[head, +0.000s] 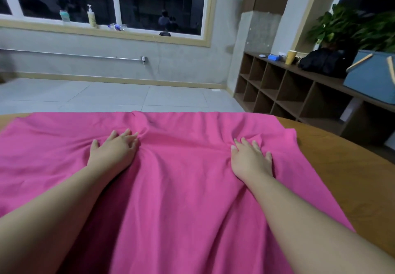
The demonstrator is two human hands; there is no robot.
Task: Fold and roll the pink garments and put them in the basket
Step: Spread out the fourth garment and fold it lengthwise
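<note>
A large pink garment [183, 188] lies spread over the wooden table [346, 179], covering most of it. My left hand [114, 151] rests palm down on the cloth left of centre, fingers straight, with wrinkles bunched at the fingertips. Further right, my right hand [251, 159] presses flat on the fabric with fingers spread, creases gathering at its left side. A blue basket [372, 77] with wooden handles stands on the shelf unit at the far right.
A low brown cubby shelf [284, 90] runs along the right wall, carrying a black bag [322, 61], a yellow cup [290, 57] and potted plants [350, 28]. Grey tiled floor [106, 96] lies beyond the table. Bottles stand on the window sill [92, 16].
</note>
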